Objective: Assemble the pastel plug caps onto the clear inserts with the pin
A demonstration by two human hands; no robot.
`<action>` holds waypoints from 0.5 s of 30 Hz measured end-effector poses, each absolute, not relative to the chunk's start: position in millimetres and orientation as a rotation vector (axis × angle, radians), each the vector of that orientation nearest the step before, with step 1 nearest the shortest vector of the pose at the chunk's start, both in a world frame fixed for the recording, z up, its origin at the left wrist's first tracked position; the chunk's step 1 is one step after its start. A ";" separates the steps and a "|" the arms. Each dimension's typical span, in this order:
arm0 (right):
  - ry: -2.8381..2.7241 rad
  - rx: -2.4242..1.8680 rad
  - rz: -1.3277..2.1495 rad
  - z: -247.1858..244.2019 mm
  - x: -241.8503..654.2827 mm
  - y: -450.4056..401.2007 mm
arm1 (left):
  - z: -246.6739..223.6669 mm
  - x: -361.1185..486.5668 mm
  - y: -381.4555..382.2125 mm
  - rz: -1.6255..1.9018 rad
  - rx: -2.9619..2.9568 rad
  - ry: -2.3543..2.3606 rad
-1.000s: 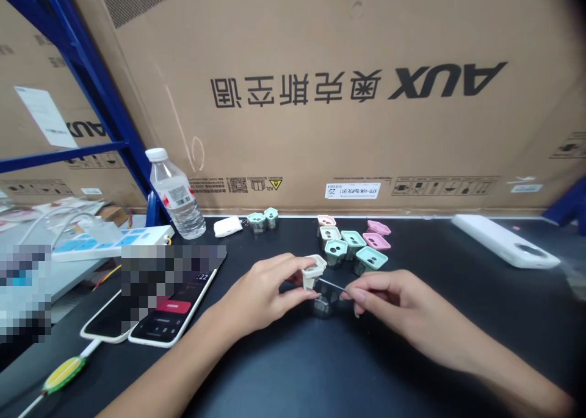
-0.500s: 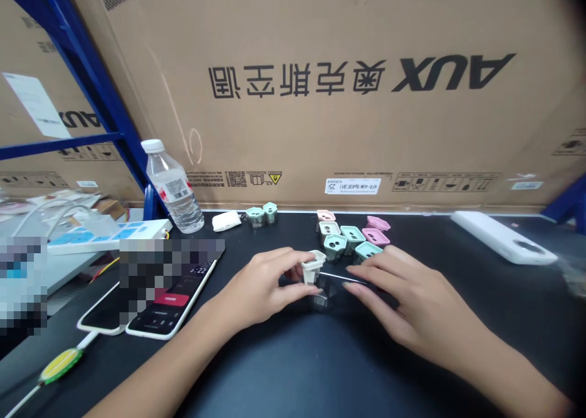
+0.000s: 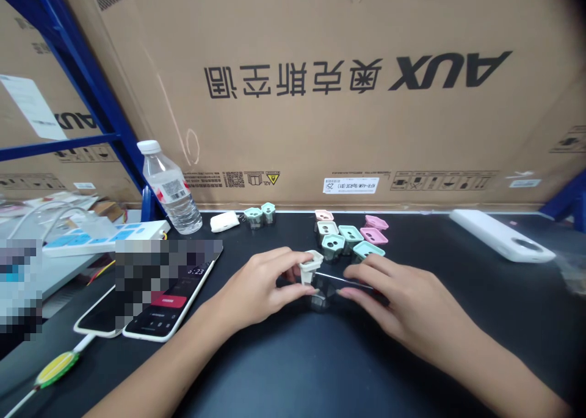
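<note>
The left hand (image 3: pixel 256 281) pinches a white cup (image 3: pixel 311 266) above the black table (image 3: pixel 256 369); the right hand (image 3: pixel 405 299) pinches a thin metal rod (image 3: pixel 348 281) (its end at the cup), with green cups (image 3: pixel 332 247) just beyond.

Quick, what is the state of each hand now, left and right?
Left hand: closed, holding a white square plastic part.
Right hand: closed, apparently holding a thin metal pin.

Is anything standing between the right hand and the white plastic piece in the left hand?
No. Only the thin metal rod held in the right hand spans the gap to the white plastic piece in the left hand. The dark piece sits lower.
</note>
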State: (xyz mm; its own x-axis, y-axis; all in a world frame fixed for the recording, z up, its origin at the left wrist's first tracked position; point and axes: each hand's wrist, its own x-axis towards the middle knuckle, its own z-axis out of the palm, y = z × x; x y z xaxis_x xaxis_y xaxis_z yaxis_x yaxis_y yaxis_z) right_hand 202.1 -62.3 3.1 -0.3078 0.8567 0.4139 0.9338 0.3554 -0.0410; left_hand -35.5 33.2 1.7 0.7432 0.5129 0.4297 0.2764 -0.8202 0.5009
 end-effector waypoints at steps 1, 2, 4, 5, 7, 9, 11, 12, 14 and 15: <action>-2.258 -1.560 -0.286 3.9 201.8 -62.0 | 1.4 -35.6 33.3 0.790 2.533 0.604; -2.263 -1.551 -0.279 4.7 201.6 -61.5 | 1.2 -35.8 33.3 0.787 2.530 0.605; -2.287 -1.531 -0.271 5.9 201.7 -60.3 | 0.8 -35.9 33.0 0.779 2.525 0.605; -2.299 -1.522 -0.271 6.1 202.0 -59.8 | 0.7 -35.8 32.8 0.775 2.524 0.603; -2.306 -1.523 -0.272 5.6 202.9 -59.6 | 0.6 -35.5 32.5 0.772 2.525 0.600; -2.296 -1.547 -0.261 4.2 203.9 -60.4 | 0.4 -35.1 32.5 0.785 2.522 0.592; -2.288 -1.570 -0.262 2.7 204.7 -61.5 | 0.1 -34.8 32.8 0.800 2.518 0.585; -2.289 -1.570 -0.273 2.1 204.9 -61.9 | 0.0 -34.7 33.1 0.803 2.517 0.582; -2.291 -1.559 -0.308 1.8 205.0 -62.2 | -0.3 -34.5 33.5 0.796 2.514 0.582; -2.290 -1.553 -0.325 2.0 205.0 -62.0 | -0.3 -34.4 33.6 0.788 2.512 0.585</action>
